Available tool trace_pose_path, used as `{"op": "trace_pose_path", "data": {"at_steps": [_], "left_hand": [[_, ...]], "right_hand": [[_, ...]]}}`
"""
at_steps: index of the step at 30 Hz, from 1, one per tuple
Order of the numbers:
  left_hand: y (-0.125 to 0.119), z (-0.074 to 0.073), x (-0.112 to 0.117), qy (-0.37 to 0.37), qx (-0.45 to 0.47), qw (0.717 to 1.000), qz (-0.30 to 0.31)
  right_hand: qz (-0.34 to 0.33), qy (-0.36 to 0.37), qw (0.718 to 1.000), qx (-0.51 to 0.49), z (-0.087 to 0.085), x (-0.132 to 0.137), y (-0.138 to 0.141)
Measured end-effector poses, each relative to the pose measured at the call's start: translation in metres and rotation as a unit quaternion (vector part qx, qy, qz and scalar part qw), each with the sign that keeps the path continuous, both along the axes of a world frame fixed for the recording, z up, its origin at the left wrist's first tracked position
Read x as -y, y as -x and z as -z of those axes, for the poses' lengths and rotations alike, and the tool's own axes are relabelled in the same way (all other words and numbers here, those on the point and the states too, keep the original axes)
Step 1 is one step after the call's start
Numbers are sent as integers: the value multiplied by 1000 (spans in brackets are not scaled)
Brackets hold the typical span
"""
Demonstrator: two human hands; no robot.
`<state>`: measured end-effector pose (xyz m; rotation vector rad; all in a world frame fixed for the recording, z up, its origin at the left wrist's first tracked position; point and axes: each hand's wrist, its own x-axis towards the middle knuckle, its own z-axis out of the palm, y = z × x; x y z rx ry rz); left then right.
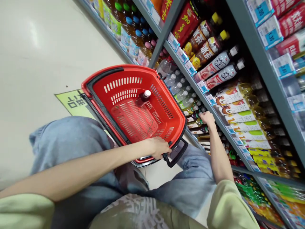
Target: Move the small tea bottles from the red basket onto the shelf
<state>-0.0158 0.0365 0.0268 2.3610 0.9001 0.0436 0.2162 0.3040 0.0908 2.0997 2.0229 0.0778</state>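
Observation:
Before me, at my knees, is a red shopping basket (pixel 166 98) with black handles, tilted so its inside faces up. My left hand (pixel 159 148) is closed over its near rim, beside a black folding handle (pixel 178 155). Inside the basket a dark bottle with a white cap (pixel 143 97) rests against the far wall. Out to the right, my right hand (pixel 207 119) reaches into the lower shelf, its fingers closed at the neck of a dark drink bottle (pixel 192 118). Part of that neck is covered by the fingers.
Grey shelving (pixel 212 105) runs diagonally along the right, filled with several kinds of bottled drinks, and price tags (pixel 202 86) line its edges. A yellow-green floor sign (pixel 77 103) lies partly under the basket. Pale tiled floor (pixel 43 63) spreads to the left.

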Motion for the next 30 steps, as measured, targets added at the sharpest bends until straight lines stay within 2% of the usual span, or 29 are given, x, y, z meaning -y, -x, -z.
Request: {"op": "trace_pose_path", "data": {"at_steps": [5,10,13,16,20,23,26,30], "left_hand": [[8,-11,-3,15,5,1000,11],[19,-25,-8,18,51,998,-14],[23,-23,-13,34,-21,992,-121],[31,-17,-22,71,-92,963,-242],[51,-21,-36,77,-74,949,-298],[71,-32,-44,63,-18,950,-307],[95,-38,-53,60,12,943,-328],[127,-27,-68,46,48,902,-427]], "right_hand": [[-100,-63,993,-13,-2,12,67],[-220,-127,965,-60,3,25,114],[-288,-133,945,-84,7,31,134],[-339,-127,926,-104,12,38,150],[-410,-75,902,-113,21,53,174],[-468,-39,878,-99,33,64,197],[-486,-21,869,-94,52,69,228],[-440,-9,889,-128,93,64,275]]}}
